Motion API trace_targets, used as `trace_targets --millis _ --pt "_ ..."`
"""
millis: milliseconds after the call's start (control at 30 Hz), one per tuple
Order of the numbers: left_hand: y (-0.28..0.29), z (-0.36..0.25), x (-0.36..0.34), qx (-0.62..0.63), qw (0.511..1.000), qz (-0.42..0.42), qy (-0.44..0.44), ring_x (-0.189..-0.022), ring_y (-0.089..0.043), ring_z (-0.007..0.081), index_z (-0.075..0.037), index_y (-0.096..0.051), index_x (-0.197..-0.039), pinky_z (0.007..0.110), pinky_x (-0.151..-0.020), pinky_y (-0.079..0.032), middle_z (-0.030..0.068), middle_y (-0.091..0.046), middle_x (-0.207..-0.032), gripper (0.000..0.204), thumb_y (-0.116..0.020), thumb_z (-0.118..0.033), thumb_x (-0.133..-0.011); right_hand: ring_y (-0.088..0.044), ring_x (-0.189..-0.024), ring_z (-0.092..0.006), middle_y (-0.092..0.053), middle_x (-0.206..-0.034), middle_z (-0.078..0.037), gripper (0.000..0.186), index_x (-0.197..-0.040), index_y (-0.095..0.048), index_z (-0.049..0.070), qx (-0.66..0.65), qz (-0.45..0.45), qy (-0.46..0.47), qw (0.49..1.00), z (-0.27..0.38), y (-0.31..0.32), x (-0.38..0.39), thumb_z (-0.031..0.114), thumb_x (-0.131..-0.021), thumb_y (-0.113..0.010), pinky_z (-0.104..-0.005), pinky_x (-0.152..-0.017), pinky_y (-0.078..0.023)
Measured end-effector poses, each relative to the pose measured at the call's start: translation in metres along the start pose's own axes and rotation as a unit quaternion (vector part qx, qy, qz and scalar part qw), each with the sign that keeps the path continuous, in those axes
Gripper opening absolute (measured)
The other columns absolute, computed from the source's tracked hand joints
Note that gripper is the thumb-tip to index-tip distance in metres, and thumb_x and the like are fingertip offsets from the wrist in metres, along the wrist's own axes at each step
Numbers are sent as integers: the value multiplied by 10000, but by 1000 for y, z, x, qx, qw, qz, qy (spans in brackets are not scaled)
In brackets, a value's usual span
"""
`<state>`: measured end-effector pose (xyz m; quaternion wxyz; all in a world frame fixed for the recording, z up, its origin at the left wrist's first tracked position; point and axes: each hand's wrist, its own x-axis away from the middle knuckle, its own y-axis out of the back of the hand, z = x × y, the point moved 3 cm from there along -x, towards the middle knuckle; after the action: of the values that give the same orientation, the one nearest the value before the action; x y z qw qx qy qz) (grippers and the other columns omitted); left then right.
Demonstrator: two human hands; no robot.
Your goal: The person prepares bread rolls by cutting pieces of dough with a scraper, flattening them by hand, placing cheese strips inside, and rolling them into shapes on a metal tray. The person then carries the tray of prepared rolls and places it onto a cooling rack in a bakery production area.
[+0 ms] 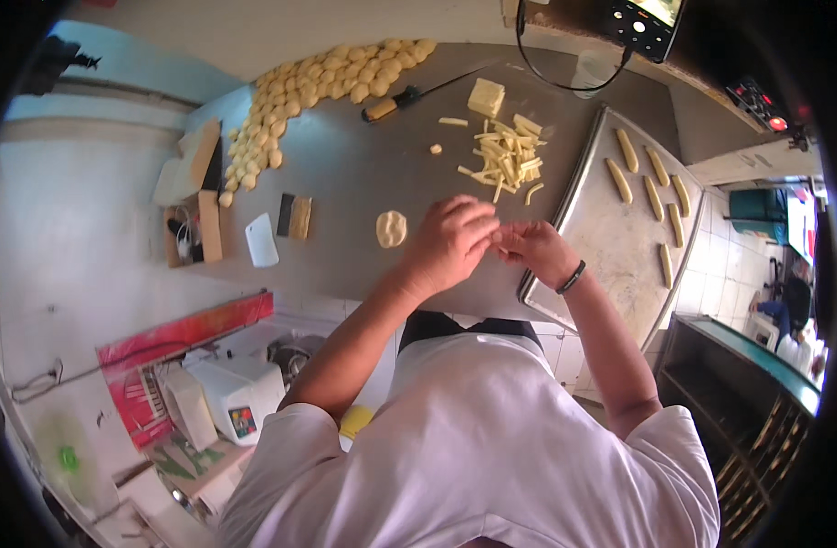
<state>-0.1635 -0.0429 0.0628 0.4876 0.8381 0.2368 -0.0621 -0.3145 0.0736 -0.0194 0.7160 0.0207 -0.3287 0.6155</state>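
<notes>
My left hand [450, 239] and right hand [537, 250] meet over the steel table, fingers curled together; what they hold, if anything, is hidden. A flattened dough round [391, 229] lies left of my left hand. Just beyond my fingertips is a loose pile of pale yellow sticks [505, 157], with a block of the same colour [486, 97] behind it. Several dough balls [331, 68] cover the table's back left. A white scraper [261, 240] and a dark-and-tan scraper [294, 216] lie at left.
A metal tray [587, 256] with several rolled dough pieces [655, 197] is at right. A long dark-handled tool [391, 105], cup [588, 75] and cardboard box [207, 224] edge the work area. A phone [645, 27] hangs above. Another person [773, 310] sits at far right.
</notes>
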Motion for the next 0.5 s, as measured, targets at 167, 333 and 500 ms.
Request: trace_targets --millis 167,333,500 --pt "-7 -36 69 19 995 21 96 -967 -680 310 -55 -746 -971 433 -868 -558 80 -696 -1011 157 -766 -44 -816 -590 -740 -78 -681 -817 14 226 -1029 -785 6 64 90 -72 991 -38 -20 19 226 -996 -740 -232 -675 -490" --pt "-29 -24 117 68 971 -24 228 -824 -668 334 -45 -675 -858 441 -719 -548 96 -654 -878 104 -737 -13 -780 -644 -744 -104 -731 -830 -22 200 -1038 -799 32 57 143 -114 982 -86 -35 6 212 -977 -738 -280 -684 -525" --pt "-16 82 143 25 955 -170 243 -885 -683 333 -56 -721 -946 422 -760 -553 111 -662 -899 132 -726 -32 -816 -723 -814 -332 -752 -943 -143 165 -1029 -789 71 419 -54 192 886 -28 -60 -32 162 -914 -713 -413 -745 -569"
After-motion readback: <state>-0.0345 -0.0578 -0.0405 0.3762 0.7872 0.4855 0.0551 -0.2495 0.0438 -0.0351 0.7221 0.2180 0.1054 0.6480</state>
